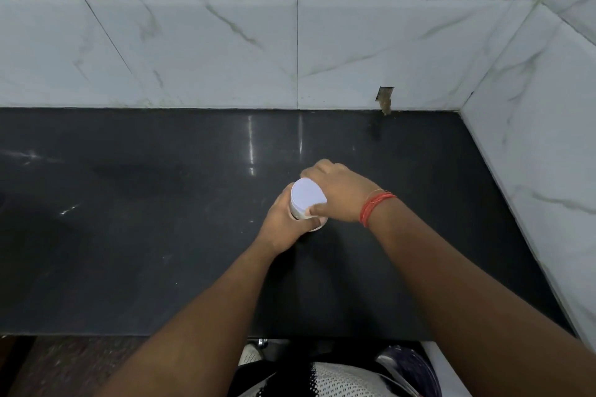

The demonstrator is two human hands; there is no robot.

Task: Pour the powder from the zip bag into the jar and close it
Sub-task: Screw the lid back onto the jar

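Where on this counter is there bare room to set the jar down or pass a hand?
The dark counter is bare to the left of the left hand, behind both hands up to the tiled wall, and to the right as far as the side wall. Only the middle is crowded: both hands grip the jar, right hand on its lid.

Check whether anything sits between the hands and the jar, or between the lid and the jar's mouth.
Nothing visible does. The left hand grips the jar from the side, and the right hand grips the white lid, which already sits on top of the jar. No zip bag is in view on the black countertop.
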